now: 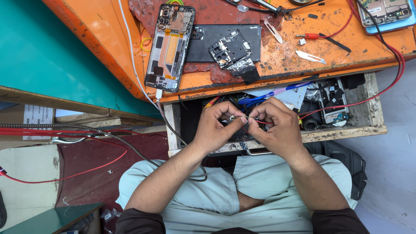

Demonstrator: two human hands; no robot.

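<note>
I am watching both hands pinching a thin red wire over the open drawer: left hand closing fingertips on its metal end, right hand gripping the lead (light, limp, fragile; best held near the tip).
</note>
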